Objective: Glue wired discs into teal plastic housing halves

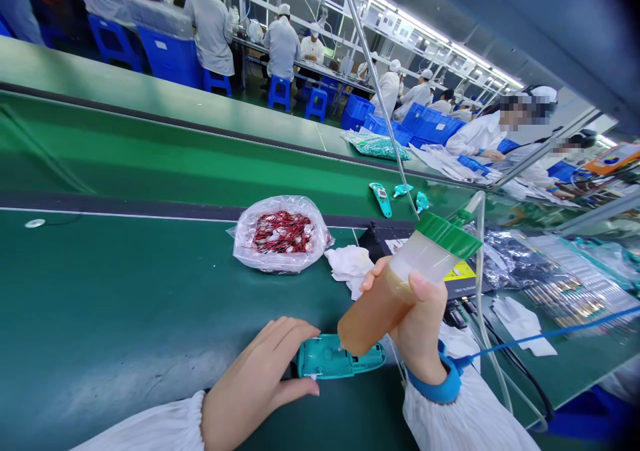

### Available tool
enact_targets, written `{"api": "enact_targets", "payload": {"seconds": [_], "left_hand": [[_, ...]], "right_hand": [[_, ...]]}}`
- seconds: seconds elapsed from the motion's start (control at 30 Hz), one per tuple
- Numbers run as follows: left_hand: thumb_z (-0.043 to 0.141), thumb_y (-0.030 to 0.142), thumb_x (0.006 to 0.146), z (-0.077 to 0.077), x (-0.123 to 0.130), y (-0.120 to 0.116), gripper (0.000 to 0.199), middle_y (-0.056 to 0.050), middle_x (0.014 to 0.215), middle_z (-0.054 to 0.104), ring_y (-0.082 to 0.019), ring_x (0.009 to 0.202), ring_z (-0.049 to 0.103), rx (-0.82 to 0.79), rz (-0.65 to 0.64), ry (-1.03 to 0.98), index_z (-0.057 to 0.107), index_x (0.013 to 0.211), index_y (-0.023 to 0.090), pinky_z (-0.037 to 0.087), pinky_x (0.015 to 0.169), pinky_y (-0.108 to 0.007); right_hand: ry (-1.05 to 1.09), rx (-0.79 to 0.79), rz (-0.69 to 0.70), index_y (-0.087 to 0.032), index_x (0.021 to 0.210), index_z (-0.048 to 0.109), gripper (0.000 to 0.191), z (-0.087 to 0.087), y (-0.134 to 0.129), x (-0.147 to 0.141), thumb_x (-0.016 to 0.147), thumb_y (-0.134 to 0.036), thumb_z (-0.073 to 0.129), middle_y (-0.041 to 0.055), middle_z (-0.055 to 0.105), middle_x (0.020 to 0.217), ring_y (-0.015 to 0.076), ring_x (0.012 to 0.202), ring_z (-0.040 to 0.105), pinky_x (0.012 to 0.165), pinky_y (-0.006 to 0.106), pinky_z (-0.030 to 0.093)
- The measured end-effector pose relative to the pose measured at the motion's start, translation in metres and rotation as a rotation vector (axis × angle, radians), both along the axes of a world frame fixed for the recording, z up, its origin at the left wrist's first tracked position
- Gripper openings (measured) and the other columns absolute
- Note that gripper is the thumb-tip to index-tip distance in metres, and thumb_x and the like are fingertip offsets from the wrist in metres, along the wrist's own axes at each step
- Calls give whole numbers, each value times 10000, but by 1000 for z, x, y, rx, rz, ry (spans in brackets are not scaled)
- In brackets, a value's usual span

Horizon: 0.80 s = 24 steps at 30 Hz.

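My left hand [265,377] pinches the left end of a teal plastic casing [327,357] between thumb and fingers. The casing lies flat on the green work surface with its hollow side up. My right hand [423,317] is wrapped around a translucent bottle [377,307] of amber-brown liquid. The bottle tilts, its green cap [447,235] at the upper right and its lower end just over the casing's middle. Whether that end touches the casing is hidden. A blue wrist strap [440,384] with a cord circles my right wrist.
Ahead sits a clear bag [280,264] of red-wired small discs, beside crumpled white tissue [350,264]. A black box [380,241], cables and bagged parts [575,291] lie to the right. Teal casing parts [381,199] rest on the green belt [200,164]. Co-workers sit beyond.
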<state>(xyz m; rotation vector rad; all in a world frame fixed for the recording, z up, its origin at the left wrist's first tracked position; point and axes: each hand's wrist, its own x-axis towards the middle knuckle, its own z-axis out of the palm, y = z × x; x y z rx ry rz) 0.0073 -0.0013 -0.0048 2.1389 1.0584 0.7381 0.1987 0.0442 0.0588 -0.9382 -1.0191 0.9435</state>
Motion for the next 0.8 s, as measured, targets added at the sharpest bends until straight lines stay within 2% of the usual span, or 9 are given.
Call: {"api": "enact_targets", "payload": {"seconds": [0.23,0.43,0.57,0.8], "left_hand": [[746,300,765,-7,0,0,444,12,1068,647,-200,950,623,37,-8,-2,507,1138,290,511,812,-300],[706,335,805,-5,-1,0,373,-9,1078,653,-217,969,628,-9,-4,-2,536,1134,288,515,820,-322],[699,343,811,-1,-1,0,340,0,1046,663,-200,931,630,-20,-10,-2,549,1109,279,514,812,-314],[677,378,823,0,0,0,341,-2,1048,662,-201,935,630,-28,-11,-11,545,1121,275,516,810,-311]], "right_hand": [[17,26,6,-196,674,616,238,-1,-2,1,698,-422,547,14,616,569,173,452,556,391,277,448],[-16,23,-18,-225,692,608,200,2,-4,1,696,-410,532,17,599,572,190,464,550,395,297,438],[13,28,-42,-239,771,590,193,4,-5,1,657,-386,544,6,605,585,196,460,557,389,299,432],[28,93,-10,-224,808,596,198,6,-7,1,658,-338,533,-2,636,620,195,470,584,399,296,438]]}}
